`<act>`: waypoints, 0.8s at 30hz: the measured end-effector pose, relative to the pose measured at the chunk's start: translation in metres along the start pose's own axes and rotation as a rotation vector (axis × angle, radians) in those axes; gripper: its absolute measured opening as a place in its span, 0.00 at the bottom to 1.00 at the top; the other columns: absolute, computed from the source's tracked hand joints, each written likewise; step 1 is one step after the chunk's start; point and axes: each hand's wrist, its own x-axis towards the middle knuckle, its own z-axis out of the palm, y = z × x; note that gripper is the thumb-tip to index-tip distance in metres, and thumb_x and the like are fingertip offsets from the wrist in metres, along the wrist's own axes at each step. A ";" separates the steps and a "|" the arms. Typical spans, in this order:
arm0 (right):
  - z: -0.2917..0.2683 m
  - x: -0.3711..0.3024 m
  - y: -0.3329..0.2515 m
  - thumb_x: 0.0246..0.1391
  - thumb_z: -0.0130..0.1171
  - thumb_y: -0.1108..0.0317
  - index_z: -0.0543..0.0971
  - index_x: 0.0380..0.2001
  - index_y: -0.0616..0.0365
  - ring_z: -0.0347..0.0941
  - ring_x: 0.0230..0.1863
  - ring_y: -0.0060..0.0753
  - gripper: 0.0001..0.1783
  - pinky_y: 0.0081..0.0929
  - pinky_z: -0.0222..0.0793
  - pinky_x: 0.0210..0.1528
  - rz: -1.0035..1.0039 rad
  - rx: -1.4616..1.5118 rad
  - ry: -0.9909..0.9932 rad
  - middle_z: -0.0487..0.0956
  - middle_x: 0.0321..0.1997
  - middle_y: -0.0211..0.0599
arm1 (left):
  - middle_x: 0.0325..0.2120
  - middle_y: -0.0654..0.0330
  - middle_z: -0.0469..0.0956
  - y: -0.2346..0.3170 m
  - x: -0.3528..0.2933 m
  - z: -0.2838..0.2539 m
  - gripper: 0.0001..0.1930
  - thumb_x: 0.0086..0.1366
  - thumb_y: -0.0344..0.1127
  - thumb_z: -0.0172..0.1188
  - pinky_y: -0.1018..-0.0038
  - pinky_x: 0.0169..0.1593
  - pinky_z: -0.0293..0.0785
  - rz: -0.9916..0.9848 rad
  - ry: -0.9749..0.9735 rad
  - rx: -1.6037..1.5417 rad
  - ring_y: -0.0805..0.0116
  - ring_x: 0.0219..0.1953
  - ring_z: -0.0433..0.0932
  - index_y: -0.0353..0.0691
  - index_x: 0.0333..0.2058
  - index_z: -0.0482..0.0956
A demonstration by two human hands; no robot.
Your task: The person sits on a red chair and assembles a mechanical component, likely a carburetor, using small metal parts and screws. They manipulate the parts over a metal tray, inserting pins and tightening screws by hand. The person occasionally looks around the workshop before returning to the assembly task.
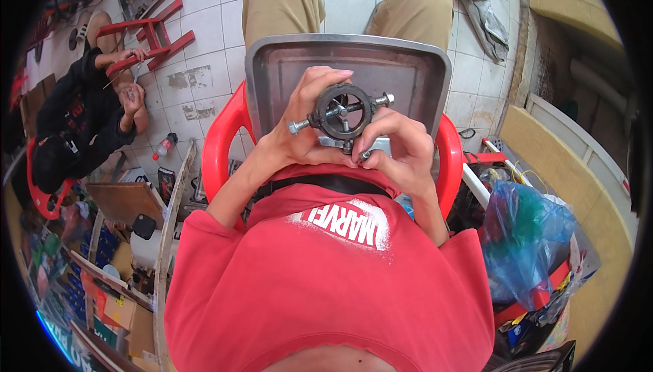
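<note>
A dark metal ring (322,115) with several bolts set around it is held over a grey metal tray (286,66) on my lap. My left hand (299,110) wraps around the ring's left side, the thumb beneath it. One silver bolt (298,126) sticks out at the left, next to my left palm; another bolt (385,100) juts out at the right. My right hand (407,146) is closed at the ring's lower right, thumb and forefinger pinching a small bolt (365,155). Part of that bolt is hidden by the fingers.
A red plastic chair (219,142) holds me. To the left, a co-worker (88,107) handles a red frame (160,42). A blue plastic bag (524,236) lies on the right, and a grey cloth (483,15) on the tiled floor. Boards and boxes (126,311) crowd the lower left.
</note>
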 end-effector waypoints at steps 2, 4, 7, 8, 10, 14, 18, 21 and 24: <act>0.003 0.004 -0.018 0.46 0.72 0.79 0.83 0.36 0.61 0.78 0.33 0.29 0.12 0.26 0.72 0.34 0.014 -0.189 0.053 0.82 0.33 0.37 | 0.55 0.46 0.70 0.000 0.002 -0.002 0.57 0.42 0.56 0.83 0.56 0.59 0.69 0.004 0.003 0.026 0.47 0.54 0.72 0.34 0.65 0.62; 0.005 0.009 -0.033 0.44 0.73 0.80 0.84 0.34 0.60 0.78 0.31 0.28 0.11 0.25 0.71 0.31 0.000 -0.359 0.113 0.82 0.33 0.37 | 0.55 0.46 0.70 0.000 0.002 0.000 0.56 0.42 0.53 0.84 0.57 0.59 0.69 -0.002 0.032 0.014 0.48 0.54 0.72 0.34 0.65 0.62; 0.007 0.016 -0.041 0.43 0.71 0.84 0.84 0.33 0.63 0.78 0.30 0.27 0.12 0.26 0.72 0.28 -0.049 -0.516 0.173 0.82 0.33 0.37 | 0.54 0.47 0.68 0.002 0.002 -0.003 0.54 0.42 0.46 0.85 0.60 0.58 0.69 0.004 0.060 0.074 0.51 0.53 0.72 0.35 0.64 0.63; 0.007 0.018 -0.039 0.43 0.71 0.84 0.84 0.33 0.64 0.78 0.30 0.27 0.12 0.26 0.73 0.28 0.009 -0.429 0.181 0.82 0.33 0.38 | 0.53 0.47 0.69 0.002 0.002 -0.003 0.54 0.43 0.46 0.85 0.60 0.58 0.69 0.015 0.070 0.086 0.51 0.53 0.72 0.35 0.64 0.63; 0.009 0.021 -0.034 0.44 0.70 0.85 0.83 0.33 0.66 0.78 0.30 0.27 0.11 0.25 0.75 0.29 0.123 -0.253 0.188 0.82 0.34 0.39 | 0.51 0.48 0.70 0.002 0.002 -0.002 0.53 0.44 0.46 0.84 0.60 0.56 0.70 0.036 0.097 0.117 0.53 0.51 0.72 0.35 0.64 0.63; 0.014 0.015 -0.016 0.45 0.69 0.86 0.81 0.35 0.67 0.81 0.33 0.29 0.11 0.25 0.79 0.34 0.023 -0.236 0.160 0.83 0.33 0.42 | 0.45 0.50 0.72 0.003 0.005 -0.001 0.50 0.44 0.48 0.84 0.60 0.49 0.72 0.039 0.114 -0.012 0.54 0.46 0.73 0.36 0.62 0.64; 0.018 0.012 -0.015 0.45 0.69 0.86 0.81 0.35 0.66 0.82 0.34 0.33 0.12 0.27 0.79 0.36 0.036 -0.221 0.171 0.83 0.33 0.41 | 0.41 0.52 0.74 0.007 0.011 -0.002 0.48 0.43 0.47 0.84 0.61 0.44 0.73 0.055 0.144 -0.037 0.54 0.40 0.75 0.36 0.58 0.66; 0.013 0.013 -0.018 0.44 0.69 0.86 0.81 0.34 0.64 0.82 0.34 0.36 0.12 0.29 0.78 0.36 -0.028 -0.325 0.095 0.84 0.32 0.40 | 0.39 0.53 0.75 0.010 0.014 -0.002 0.45 0.42 0.45 0.82 0.61 0.42 0.73 0.061 0.145 -0.056 0.55 0.39 0.75 0.36 0.56 0.68; 0.011 0.013 -0.022 0.43 0.70 0.85 0.80 0.34 0.63 0.83 0.34 0.39 0.14 0.30 0.78 0.36 -0.053 -0.386 0.064 0.84 0.32 0.39 | 0.37 0.53 0.75 0.011 0.013 -0.002 0.42 0.41 0.43 0.79 0.61 0.42 0.72 0.057 0.134 -0.081 0.55 0.38 0.75 0.36 0.55 0.68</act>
